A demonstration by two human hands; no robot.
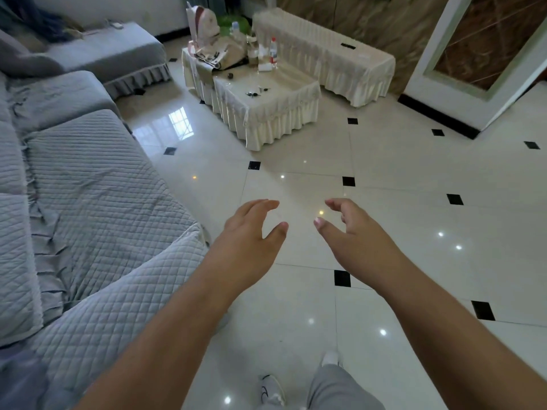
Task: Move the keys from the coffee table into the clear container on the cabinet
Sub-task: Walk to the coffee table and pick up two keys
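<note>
Tiled floor (296, 149) below left hand (251, 229), right hand (352, 229), both empty, spread.

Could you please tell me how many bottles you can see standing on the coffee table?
2: a red-capped bottle at the coffee table's far edge, and a blue-capped bottle further back by the bags. More may be hidden behind them.

Both empty hands, left hand (251, 229) and right hand (347, 232), hover spread-fingered over the tiled floor (399, 179), keys (254, 94) lying on the coffee table (275, 113) well beyond.

Keys (257, 92): small dark bunches lying flat, mid coffee table (266, 113), on its cream cloth.
</note>
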